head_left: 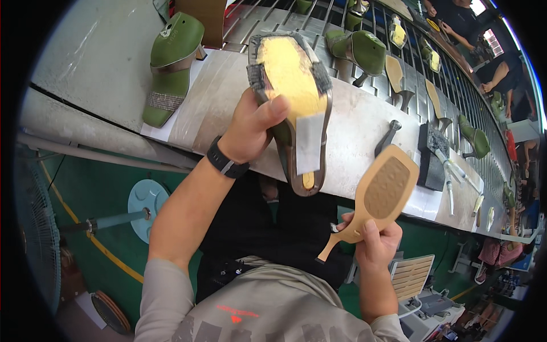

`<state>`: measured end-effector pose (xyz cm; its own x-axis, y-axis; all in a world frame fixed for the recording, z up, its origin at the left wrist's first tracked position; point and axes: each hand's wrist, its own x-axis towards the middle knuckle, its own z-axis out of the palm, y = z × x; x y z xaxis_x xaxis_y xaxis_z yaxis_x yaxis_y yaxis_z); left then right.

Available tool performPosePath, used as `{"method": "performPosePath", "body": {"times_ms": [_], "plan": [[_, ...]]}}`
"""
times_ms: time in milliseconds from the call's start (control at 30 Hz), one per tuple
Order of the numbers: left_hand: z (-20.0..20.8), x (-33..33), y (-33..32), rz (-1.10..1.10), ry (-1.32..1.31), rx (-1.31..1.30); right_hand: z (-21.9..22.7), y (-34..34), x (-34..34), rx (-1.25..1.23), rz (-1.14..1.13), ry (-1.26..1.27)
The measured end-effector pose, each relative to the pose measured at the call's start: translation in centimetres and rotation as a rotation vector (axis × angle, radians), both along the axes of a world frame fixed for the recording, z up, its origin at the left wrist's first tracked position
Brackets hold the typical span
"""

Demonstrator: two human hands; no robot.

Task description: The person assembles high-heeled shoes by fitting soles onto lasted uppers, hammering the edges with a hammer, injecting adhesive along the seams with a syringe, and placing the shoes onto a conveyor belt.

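Note:
My left hand (250,126) grips a shoe upper on its last (293,77), held bottom up over the bench edge. Its underside is coated yellow, with dark gathered material around the rim and a whitish strip across the narrow part. In my right hand (377,244) is a tan shoe sole (391,179) with a heel, its wide patterned face toward me. The two pieces are apart. A green heeled shoe (176,54) stands on white paper at the left. Beyond the sole lies a hammer-like tool (388,137).
A dark block (432,159) with brushes (447,171) sits on the metal bench at right. A conveyor of metal bars (319,17) carries a green shoe (367,52) and tan soles (393,73). A fan (43,228) and a blue stool (147,208) stand lower left. Other people work at far right.

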<state>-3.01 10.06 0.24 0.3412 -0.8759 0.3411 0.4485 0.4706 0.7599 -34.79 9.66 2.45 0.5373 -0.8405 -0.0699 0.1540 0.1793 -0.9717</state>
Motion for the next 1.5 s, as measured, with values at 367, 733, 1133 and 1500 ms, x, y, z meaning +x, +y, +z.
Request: {"method": "performPosePath", "body": {"times_ms": [367,733,1133,1500], "plan": [[10.6,-2.1,2.6,-0.14,-0.059,0.139,7.3,0.3,5.1,-0.161,0.315,-0.084],[10.0,-3.6,5.8,-0.193,-0.113,0.074,7.1,0.9,7.0,-0.063,0.424,-0.089],[9.2,-3.6,6.0,-0.249,-0.198,-0.056,6.9,0.5,6.8,-0.152,0.503,-0.111],[9.1,-3.4,6.3,-0.241,-0.231,-0.083,7.1,1.2,7.4,-0.162,0.44,-0.13]]}}
